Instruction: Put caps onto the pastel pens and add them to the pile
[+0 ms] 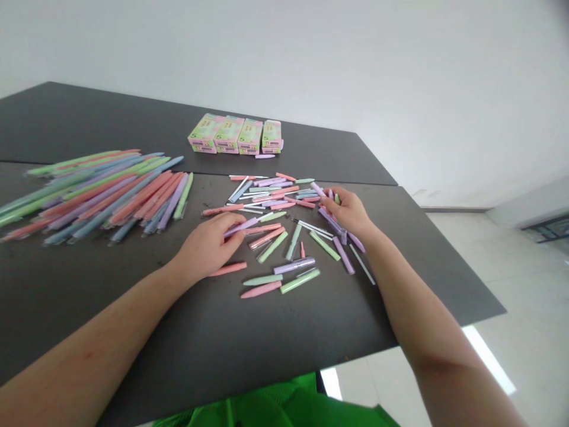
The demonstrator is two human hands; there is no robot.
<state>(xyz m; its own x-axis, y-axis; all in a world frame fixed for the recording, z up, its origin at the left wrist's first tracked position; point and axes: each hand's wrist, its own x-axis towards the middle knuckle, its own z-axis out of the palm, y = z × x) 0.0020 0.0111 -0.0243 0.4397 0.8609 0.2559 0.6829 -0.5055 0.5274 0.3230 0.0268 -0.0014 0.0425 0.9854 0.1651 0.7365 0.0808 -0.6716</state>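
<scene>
My left hand point(212, 244) is closed on a purple pen barrel point(241, 227), which points to the right with a white refill at its end. Farther right, my right hand point(349, 212) pinches a purple pen part point(318, 190) above the loose pieces. Around both hands lie pen parts in pink, green, blue and purple: a light green barrel point(272, 247), a purple barrel point(294, 265) and a pink tapered piece point(261, 290). Thin white refills point(362, 264) are scattered among them. My right fingers partly hide the pieces beneath.
On the left lies a large heap of assembled-looking pens point(120, 198) in mixed colours. Several green and pink boxes point(229, 135) stand in a row at the back of the dark table point(178, 338). The table's right edge drops to a pale floor; a white wall rises behind.
</scene>
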